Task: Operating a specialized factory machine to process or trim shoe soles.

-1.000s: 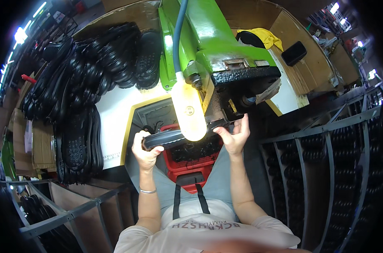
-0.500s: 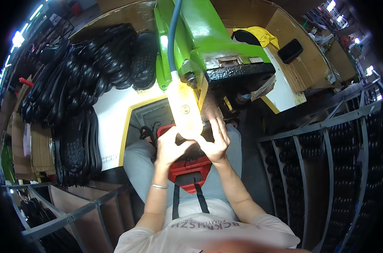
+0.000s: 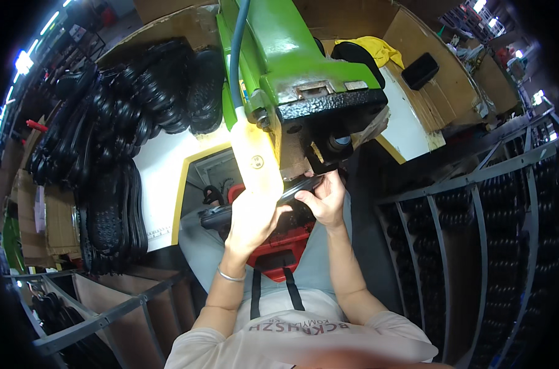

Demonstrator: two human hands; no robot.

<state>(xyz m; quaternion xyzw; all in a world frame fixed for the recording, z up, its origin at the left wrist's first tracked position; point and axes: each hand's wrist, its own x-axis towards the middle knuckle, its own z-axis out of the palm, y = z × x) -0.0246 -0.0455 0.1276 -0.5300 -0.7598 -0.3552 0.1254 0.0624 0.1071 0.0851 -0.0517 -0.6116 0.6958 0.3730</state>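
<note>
A black shoe sole lies crosswise beneath the head of a green machine, its left end sticking out past my left hand. That hand is closed around the sole near its left part, thumb pointing right; its fingertips are partly hidden by the bright lamp. My right hand grips the sole's right end, thumb on the near side and fingers on the far side, close under the machine's black working head. Glare from the lamp washes out part of my left hand.
Stacked black soles cover the white table on the left. A red plastic stool shows between my knees. At right are a phone, a yellow cloth and a metal rack filled with black soles.
The black sole now shows across both hands, where it was mostly hidden before. My right hand has moved slightly right and closed on it; my left hand has turned and shifted down slightly.
</note>
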